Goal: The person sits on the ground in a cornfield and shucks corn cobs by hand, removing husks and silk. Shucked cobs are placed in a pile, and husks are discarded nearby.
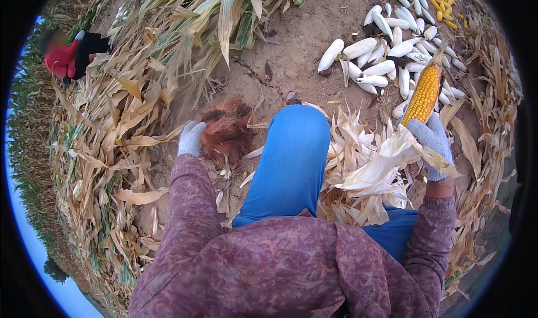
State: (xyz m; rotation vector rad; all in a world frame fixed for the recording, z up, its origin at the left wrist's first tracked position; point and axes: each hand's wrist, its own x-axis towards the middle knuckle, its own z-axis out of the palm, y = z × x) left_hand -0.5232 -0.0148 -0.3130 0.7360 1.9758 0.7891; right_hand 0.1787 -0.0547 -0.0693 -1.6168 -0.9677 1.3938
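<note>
A yellow ear of corn point(424, 93) stands tilted up in my right hand point(432, 138), whose gloved fingers are closed round its base. Pale husk point(381, 164) peeled back from the ear hangs down beside that hand. My left hand point(192, 138), also in a light knit glove, has its fingers drawn together at the left edge of a reddish-brown clump of corn silk point(227, 130). Whether strands are pinched in those fingers is hidden. Loose pale husks point(350, 194) lie heaped between my blue-trousered knee and the right hand.
Many white-husked ears point(378, 68) lie on bare soil ahead to the right, with bare yellow cobs point(440, 4) beyond. Dry stalks point(134, 127) cover the left side and more dry leaves point(482, 150) line the right. A person in a red top point(61, 57) is at the far left.
</note>
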